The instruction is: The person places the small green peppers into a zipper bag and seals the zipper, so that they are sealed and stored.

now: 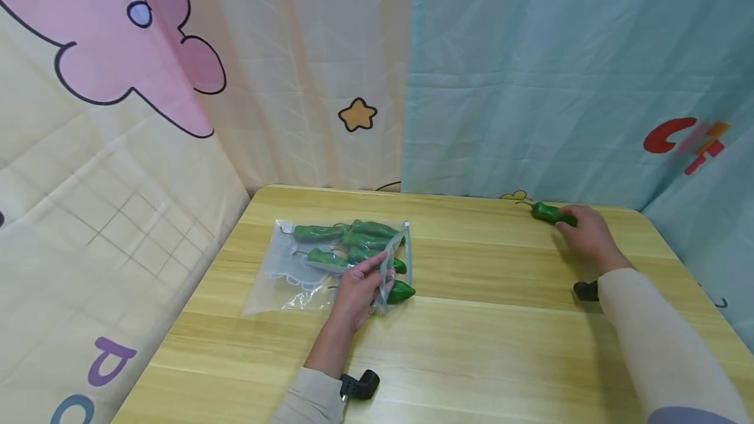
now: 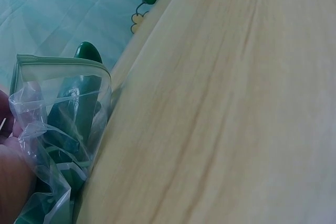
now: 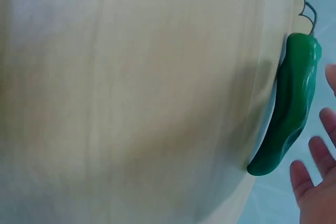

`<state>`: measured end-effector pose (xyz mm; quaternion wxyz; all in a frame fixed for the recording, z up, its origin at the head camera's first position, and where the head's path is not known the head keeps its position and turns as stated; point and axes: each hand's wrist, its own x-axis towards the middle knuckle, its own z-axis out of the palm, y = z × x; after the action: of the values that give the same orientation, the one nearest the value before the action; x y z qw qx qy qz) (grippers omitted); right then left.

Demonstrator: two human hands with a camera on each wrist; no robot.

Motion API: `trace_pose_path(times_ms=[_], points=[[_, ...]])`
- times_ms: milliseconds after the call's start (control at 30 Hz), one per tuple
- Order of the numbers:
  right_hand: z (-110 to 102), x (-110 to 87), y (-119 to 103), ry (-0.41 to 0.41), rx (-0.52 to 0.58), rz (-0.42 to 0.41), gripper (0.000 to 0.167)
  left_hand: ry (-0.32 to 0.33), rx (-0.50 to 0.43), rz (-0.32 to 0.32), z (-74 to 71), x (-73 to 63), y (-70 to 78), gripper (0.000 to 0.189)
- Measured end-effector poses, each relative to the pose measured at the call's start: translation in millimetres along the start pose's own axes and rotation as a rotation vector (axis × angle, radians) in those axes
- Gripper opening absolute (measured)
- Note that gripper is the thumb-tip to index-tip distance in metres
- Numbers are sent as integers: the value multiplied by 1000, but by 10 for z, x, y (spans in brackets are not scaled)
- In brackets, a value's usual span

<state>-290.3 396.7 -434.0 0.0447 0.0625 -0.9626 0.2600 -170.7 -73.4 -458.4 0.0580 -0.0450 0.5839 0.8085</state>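
A clear zip bag [image 1: 265, 296] lies on its side on the table, with several green peppers [image 1: 315, 233] inside. My left hand [image 1: 356, 293] holds the bag by its mouth, fingers at the upper edge. One pepper's tip [image 2: 88, 52] pokes out through the opening in the left wrist view. Far to the right, a single green pepper [image 1: 544, 212] lies near the table's back edge. My right hand [image 1: 592, 237] is at its blunt end; in the right wrist view the fingers [image 3: 302, 177] are spread beside this pepper [image 3: 291, 106], with a gap between.
The light wooden table [image 1: 495, 345] ends at a patterned curtain [image 1: 559, 84] behind and at both sides. Bare wood lies between the bag and the single pepper. A black wrist camera [image 1: 360, 385] sits on the left wrist and another [image 1: 586, 290] on the right.
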Motion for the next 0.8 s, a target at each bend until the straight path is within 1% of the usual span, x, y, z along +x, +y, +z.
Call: trace_pose_path(times_ms=[33,100,167,267,333,433,667,800], points=[[3,0,10,3,1,9,43,0,-3,-3,1,0,-1,45],[4,1,15,-19,11,31,46,0,-2,-3,0,-2,-2,45],[1,3,14,-67,22,52,53,1,1,-5,-1,-5,1,45],[3,10,6,-138,12,54,62,-4,4,0,0,-15,13,45],[5,5,-5,-164,-2,51,65,-9,3,0,2,-19,19,45],[15,-4,-15,-160,-15,48,65,-13,1,-7,7,-17,21,45],[55,-4,-19,-112,-41,11,53,-13,0,-6,3,-16,13,44],[68,2,-17,-113,-33,6,51,-15,-1,0,-5,-15,14,44]])
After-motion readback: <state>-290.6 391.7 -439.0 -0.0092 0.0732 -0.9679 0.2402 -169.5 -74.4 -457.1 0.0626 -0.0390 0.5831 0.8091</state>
